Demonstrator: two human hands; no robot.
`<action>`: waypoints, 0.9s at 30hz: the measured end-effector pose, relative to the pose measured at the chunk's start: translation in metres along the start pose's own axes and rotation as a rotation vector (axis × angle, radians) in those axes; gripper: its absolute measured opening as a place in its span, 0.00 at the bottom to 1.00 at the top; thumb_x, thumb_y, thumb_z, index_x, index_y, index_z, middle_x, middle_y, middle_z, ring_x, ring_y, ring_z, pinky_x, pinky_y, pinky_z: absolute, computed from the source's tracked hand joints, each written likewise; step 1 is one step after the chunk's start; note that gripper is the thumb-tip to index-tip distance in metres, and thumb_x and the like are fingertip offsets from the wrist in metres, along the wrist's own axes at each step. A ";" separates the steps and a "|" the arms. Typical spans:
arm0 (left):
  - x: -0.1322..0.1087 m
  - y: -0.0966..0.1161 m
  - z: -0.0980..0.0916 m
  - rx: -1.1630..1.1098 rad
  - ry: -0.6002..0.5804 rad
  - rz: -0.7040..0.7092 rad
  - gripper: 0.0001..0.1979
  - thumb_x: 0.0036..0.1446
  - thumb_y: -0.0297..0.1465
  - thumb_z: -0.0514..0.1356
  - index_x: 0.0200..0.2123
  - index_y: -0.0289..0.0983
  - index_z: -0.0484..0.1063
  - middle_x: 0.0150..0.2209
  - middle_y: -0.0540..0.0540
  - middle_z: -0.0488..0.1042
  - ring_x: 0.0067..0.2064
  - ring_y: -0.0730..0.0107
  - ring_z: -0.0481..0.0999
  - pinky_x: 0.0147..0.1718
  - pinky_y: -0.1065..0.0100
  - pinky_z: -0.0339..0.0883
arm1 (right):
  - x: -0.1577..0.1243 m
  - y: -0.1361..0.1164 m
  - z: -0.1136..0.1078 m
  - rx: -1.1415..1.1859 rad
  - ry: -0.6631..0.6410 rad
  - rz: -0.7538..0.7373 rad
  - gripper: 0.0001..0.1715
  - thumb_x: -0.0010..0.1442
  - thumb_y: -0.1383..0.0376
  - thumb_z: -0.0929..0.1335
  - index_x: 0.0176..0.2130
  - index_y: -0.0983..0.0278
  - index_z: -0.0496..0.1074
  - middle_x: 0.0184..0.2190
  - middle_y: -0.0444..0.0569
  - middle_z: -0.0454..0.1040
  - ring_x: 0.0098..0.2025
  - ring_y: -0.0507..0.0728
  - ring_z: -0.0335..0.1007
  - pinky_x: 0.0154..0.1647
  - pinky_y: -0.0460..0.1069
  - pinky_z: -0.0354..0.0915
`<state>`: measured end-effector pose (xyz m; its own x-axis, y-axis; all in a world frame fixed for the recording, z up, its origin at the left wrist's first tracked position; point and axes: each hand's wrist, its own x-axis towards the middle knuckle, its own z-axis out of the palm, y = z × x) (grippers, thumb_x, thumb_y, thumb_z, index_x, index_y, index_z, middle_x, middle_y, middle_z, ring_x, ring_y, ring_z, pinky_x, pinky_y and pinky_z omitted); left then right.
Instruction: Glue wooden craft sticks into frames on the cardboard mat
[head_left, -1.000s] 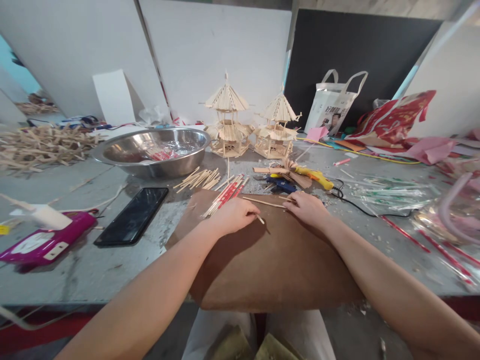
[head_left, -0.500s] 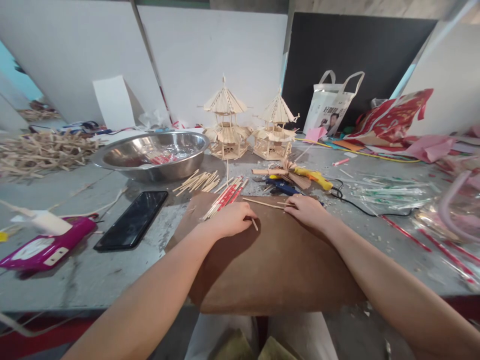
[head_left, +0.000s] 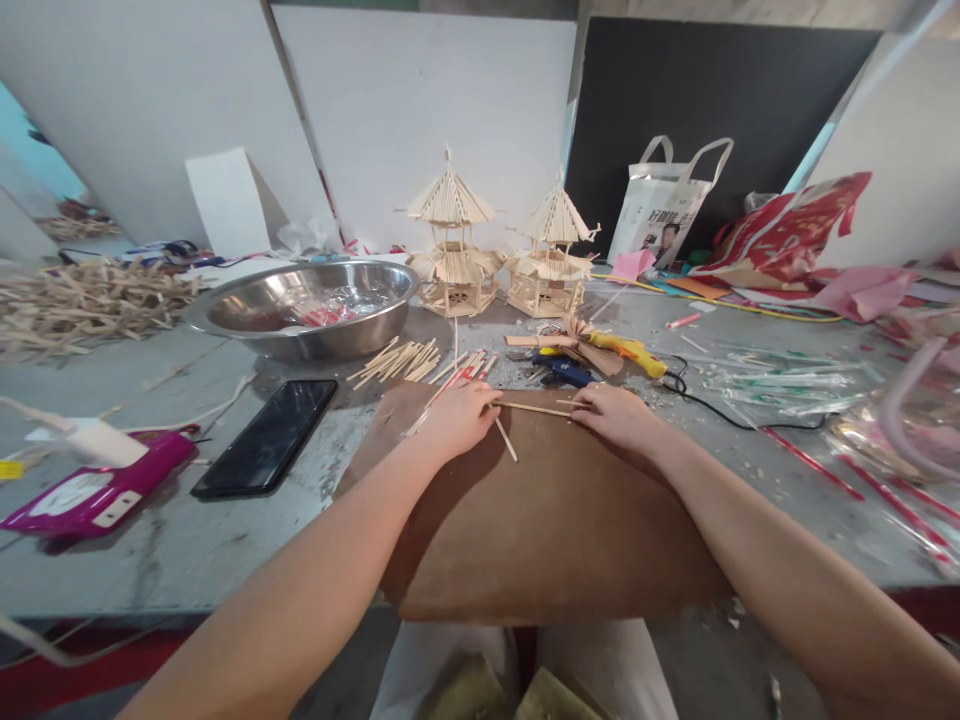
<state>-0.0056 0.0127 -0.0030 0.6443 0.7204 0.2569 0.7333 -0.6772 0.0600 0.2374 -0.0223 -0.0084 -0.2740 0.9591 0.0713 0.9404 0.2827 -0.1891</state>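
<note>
My left hand [head_left: 459,415] is closed, pinching the left end of a thin wooden stick [head_left: 534,408] above the far part of a brown board [head_left: 555,540]. My right hand [head_left: 619,418] closes its fingers on the stick's right end; a second thin tip shows beside them. Just below my left fingers, another wooden stick [head_left: 507,440] slants across the board. Partly hidden behind my left hand is a bundle of sticks with red markings [head_left: 469,368]. Plain sticks [head_left: 397,362] are heaped to its left.
Two stick-built pagoda models [head_left: 452,235] stand at the back. A steel basin [head_left: 300,345] and a black phone [head_left: 266,440] are on the left, with a purple glue gun-like tool [head_left: 105,480]. Blue-handled pliers [head_left: 562,370] and a yellow corded tool [head_left: 630,352] lie beyond my right hand.
My left hand has moved up and slightly left, onto the end of the stick lying toward my right hand. The slanting stick near its fingers now lies more exposed on the board.
</note>
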 end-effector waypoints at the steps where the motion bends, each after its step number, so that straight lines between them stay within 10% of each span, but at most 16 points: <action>1: 0.001 0.000 0.001 0.006 -0.018 0.013 0.14 0.53 0.31 0.48 0.40 0.36 0.68 0.38 0.45 0.71 0.42 0.66 0.66 0.45 0.64 0.56 | -0.001 0.001 -0.002 -0.001 0.005 0.016 0.13 0.54 0.59 0.59 0.34 0.62 0.68 0.36 0.47 0.70 0.37 0.54 0.64 0.33 0.45 0.56; 27: 0.003 -0.007 0.002 -0.025 -0.066 0.042 0.10 0.52 0.29 0.51 0.30 0.39 0.73 0.30 0.47 0.72 0.36 0.68 0.67 0.38 0.67 0.59 | 0.000 0.005 0.003 -0.001 -0.002 -0.040 0.12 0.55 0.64 0.58 0.36 0.60 0.68 0.38 0.46 0.69 0.38 0.53 0.64 0.33 0.45 0.56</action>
<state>-0.0081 0.0203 -0.0046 0.6879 0.6989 0.1957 0.7002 -0.7101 0.0747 0.2415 -0.0211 -0.0120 -0.3115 0.9472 0.0765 0.9290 0.3205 -0.1851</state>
